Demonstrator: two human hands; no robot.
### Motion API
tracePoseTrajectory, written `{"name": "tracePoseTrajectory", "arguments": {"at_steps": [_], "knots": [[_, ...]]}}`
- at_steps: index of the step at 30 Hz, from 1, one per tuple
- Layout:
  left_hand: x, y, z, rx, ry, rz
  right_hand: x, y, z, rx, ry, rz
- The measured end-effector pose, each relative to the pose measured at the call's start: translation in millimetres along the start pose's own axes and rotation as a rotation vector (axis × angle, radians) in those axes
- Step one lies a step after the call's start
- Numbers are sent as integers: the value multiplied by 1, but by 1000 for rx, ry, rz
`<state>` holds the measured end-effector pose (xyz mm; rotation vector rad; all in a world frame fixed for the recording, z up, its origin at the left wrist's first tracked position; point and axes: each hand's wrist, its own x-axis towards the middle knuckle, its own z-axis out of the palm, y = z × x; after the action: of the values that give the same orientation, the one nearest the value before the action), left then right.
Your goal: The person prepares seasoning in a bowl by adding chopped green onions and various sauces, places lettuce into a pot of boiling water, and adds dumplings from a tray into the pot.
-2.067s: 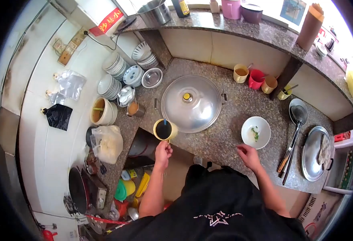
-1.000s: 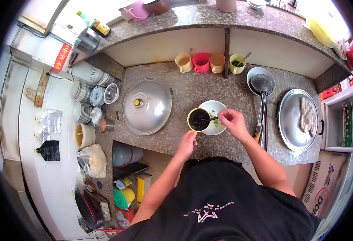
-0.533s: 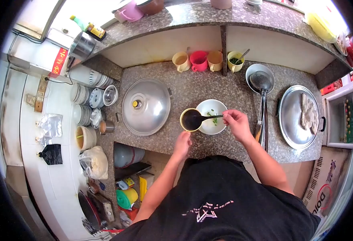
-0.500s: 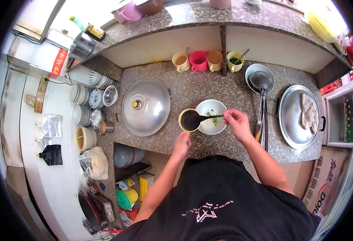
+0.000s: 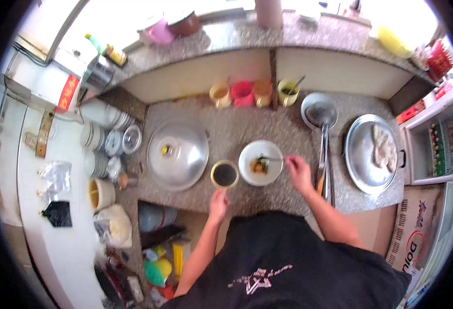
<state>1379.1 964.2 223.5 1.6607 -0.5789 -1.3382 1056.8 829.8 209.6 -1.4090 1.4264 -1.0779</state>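
My left hand (image 5: 218,206) is closed on the handle of a cream mug (image 5: 213,177) that holds dark sauce. Just to its right on the counter stands a white bowl (image 5: 245,175), with brown liquid and chopped green bits inside. Between the fingertips of my right hand (image 5: 298,172) is the handle of a dark spoon (image 5: 273,158), whose head is in or just over the bowl. A small gap separates mug and bowl.
Left of the mug lies a domed metal lid (image 5: 185,165). A strainer (image 5: 322,114) rests on a metal bowl to the right, beside a large round lid (image 5: 360,170) with a cloth (image 5: 382,144). Several mugs (image 5: 220,95) stand below the shelf (image 5: 226,51).
The spoon has gone from the mug to the bowl, where brown liquid now shows with the green bits. My left hand has drawn the mug left, away from the bowl.
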Motion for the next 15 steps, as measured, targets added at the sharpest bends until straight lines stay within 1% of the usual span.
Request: {"name": "tracePoseTrajectory", "arguments": {"at_steps": [1, 2, 3, 4, 5, 6, 7, 8, 9, 10, 11, 12, 13, 15], "knots": [[1, -1, 1, -26, 9, -28, -3, -23, -4, -43, 26, -54], [1, -4, 1, -50, 9, -46, -5, -36, -2, -26, 58, -95], [0, -4, 1, -122, -14, -46, -6, -56, -1, 13, 44, -170], [-7, 7, 5, -89, -13, -75, -8, -74, 5, 73, 19, -166], [-10, 7, 9, -81, 12, -37, -10, -99, 10, 51, -25, -188], [-10, 4, 8, -86, -9, -19, -13, -126, 16, 115, -90, -239], [-11, 0, 3, -82, -9, -37, -12, -117, 33, 44, -163, -304], [-12, 0, 1, -76, -3, -58, -14, -122, 49, -9, -173, -397], [-18, 5, 2, -79, -8, -53, -15, -133, 60, 0, -234, -455], [-26, 14, 1, -119, 19, -107, -16, -139, 71, -1, -233, -458], [-32, 19, 0, -163, 53, -165, -19, -144, 82, 1, -312, -502], [-35, 18, -5, -173, 77, -170, -25, -147, 93, 11, -408, -545], [-37, 14, -13, -208, 51, -164, -30, -147, 107, 37, -436, -552], [-48, 5, -33, -276, 53, -146, -40, -149, 124, -5, -477, -567]]}}
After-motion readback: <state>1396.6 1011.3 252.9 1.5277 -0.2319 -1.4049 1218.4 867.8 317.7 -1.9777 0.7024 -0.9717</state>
